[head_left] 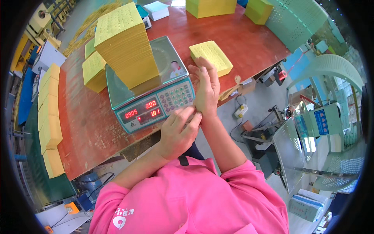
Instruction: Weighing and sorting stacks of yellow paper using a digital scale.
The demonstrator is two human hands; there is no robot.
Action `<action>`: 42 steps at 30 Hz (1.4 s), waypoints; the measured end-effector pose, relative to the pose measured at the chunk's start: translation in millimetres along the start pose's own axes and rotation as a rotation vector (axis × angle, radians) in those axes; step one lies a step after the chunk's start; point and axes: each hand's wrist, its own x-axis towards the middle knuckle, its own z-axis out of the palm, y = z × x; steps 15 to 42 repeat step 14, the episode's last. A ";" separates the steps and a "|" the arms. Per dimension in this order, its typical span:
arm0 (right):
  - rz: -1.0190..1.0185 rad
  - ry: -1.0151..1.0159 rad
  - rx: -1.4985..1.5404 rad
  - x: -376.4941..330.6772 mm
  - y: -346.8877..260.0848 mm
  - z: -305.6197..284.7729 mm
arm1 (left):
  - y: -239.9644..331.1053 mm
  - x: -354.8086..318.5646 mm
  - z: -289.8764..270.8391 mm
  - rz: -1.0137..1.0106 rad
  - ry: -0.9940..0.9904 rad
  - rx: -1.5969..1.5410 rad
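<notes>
My left hand [178, 130] rests its bent fingers against the inner wrist of my right hand, near the front edge of the table. My right hand [207, 91] is raised with loosely curled, parted fingers and nothing in them. Just left of it stands a teal digital scale [134, 104] with lit red displays and a keypad. A tall stack of yellow paper sheets [128, 50], printed with rounded shapes, stands on the scale's metal plate. Beyond my right fingertips lies a shorter yellow stack [212, 57]. Neither hand touches the stacks.
More yellow stacks stand left of the scale [93, 72], along the table's left edge [48, 123] and at the back [210, 8]. The red table [87, 134] ends just before my body. A machine with a metal plate [289, 156] stands on the right.
</notes>
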 end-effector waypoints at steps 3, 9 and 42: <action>0.033 -0.008 0.000 -20.8 -6.8 5.4 | 7.8 -6.5 -15.6 0.077 0.050 0.085; 0.093 0.052 -0.035 -66.0 -23.4 -7.5 | 28.9 -26.1 -26.2 0.096 -0.042 -0.083; 0.209 0.021 -0.027 -88.9 -11.5 -11.2 | 27.2 -60.7 -34.1 0.061 -0.172 -0.197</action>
